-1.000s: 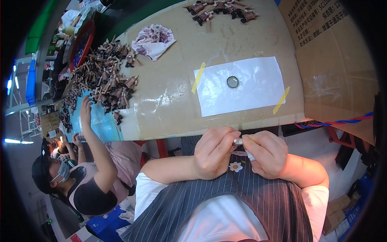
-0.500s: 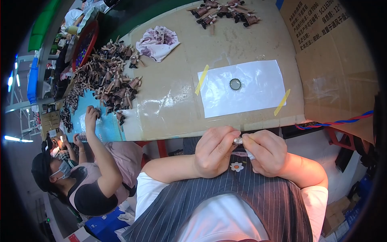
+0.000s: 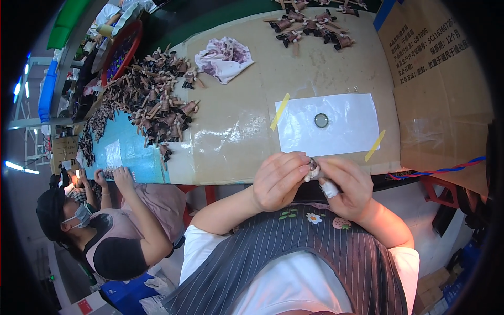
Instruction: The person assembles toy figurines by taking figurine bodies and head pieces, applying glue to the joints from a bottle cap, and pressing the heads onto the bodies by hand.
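Note:
My left hand [image 3: 278, 181] and my right hand [image 3: 344, 186] meet just in front of the table's near edge, above my striped apron. Together they pinch a small grey piece [image 3: 313, 168] between the fingertips. One finger of my right hand wears a white wrap. Beyond the hands a white sheet [image 3: 346, 131] is taped to the brown tabletop [image 3: 236, 131] with two yellow strips. A small dark round cap [image 3: 321, 120] lies alone on that sheet.
A large heap of small brown figures [image 3: 152, 100] covers the table's left part, with several more at the far edge [image 3: 315, 23]. A crumpled cloth [image 3: 224, 56] lies between them. A cardboard box [image 3: 441, 79] stands at right. A seated co-worker [image 3: 105, 231] works at left.
My hands stay together on the small piece. The co-worker's arm, earlier stretched to the heap of figures, has drawn back to the near table edge.

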A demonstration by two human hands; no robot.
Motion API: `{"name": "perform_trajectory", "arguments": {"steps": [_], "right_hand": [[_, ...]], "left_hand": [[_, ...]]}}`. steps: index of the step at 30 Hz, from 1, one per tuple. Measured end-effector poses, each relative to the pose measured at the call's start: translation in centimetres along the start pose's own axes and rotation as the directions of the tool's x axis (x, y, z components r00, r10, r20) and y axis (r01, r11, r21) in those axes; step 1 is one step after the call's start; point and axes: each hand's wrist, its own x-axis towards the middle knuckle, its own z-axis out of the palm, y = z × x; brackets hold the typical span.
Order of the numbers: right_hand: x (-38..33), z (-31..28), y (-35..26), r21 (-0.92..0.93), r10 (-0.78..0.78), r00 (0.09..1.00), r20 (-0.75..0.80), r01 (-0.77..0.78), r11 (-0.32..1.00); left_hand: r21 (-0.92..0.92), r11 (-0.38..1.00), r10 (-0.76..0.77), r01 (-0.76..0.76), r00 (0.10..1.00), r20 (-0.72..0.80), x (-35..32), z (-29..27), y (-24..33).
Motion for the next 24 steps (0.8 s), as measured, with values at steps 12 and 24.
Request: {"name": "perform_trajectory", "arguments": {"steps": [12, 24], "right_hand": [[1.5, 2.2, 0.0, -0.244, -0.011, 0.988, 0.151, 0.048, 0.969], [23.7, 1.4, 20.1, -0.357, 0.375, 0.829, -0.414, -0.527, 0.771]], "left_hand": [[0.144, 0.988, 0.060, -0.052, 0.997, -0.053, -0.9, -1.8, -1.7], [0.780, 0.566, -0.576, 0.268, 0.805, 0.141, 5.6, -15.7, -9.2]]}}
